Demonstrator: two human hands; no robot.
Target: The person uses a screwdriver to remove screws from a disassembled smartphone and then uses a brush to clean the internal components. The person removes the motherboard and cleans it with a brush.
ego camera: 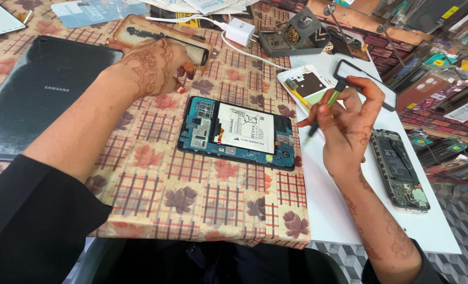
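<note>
Screwdriver (pixel 322 109) sits pinched in right hand (pixel 350 118) fingers; left hand (pixel 152 66) fingers curl together above opened tablet (pixel 236 131).

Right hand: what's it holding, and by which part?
The right hand holds a slim green-shafted screwdriver, fingers pinching its upper shaft below the black cap, tip pointing down.

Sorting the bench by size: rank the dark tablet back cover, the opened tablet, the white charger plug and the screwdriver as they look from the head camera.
1. Dark tablet back cover, partly cut off by the frame
2. Opened tablet
3. Screwdriver, held in the right hand
4. White charger plug; it lies farther away, so this last ranking is unsure.
</note>
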